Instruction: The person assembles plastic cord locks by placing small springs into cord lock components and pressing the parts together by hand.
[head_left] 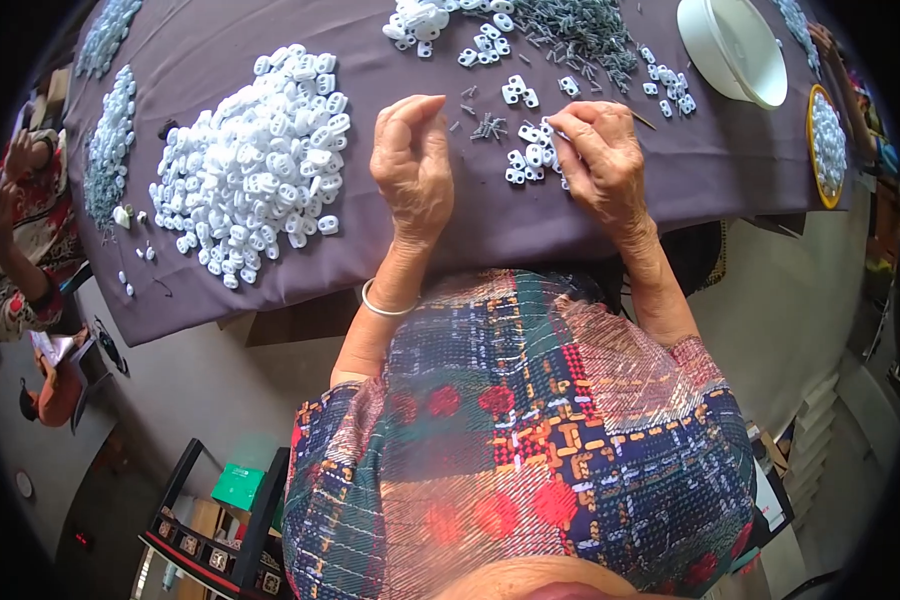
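Note:
My left hand [410, 165] hovers over the dark tablecloth, its fingers curled in and its thumb near the index finger. Whatever it may hold is hidden. To the right, my right hand [602, 160] has its thumb and fingertips drawn together at a loose cluster of small white two-holed plastic pieces [533, 158]. The fingertips meet the edge of a white piece; the grip is too small to make out fully. Between the hands lie several thin grey pins or springs [488, 127]. Just beyond are more white pieces [519, 91].
A large heap of white pieces [260, 165] covers the table's left side. At the back lie a grey pile of thin parts [580, 35] and a white tub [725, 50]. A yellow-rimmed tray [815, 150] stands far right. Another person's hands [25, 155] are at the left edge.

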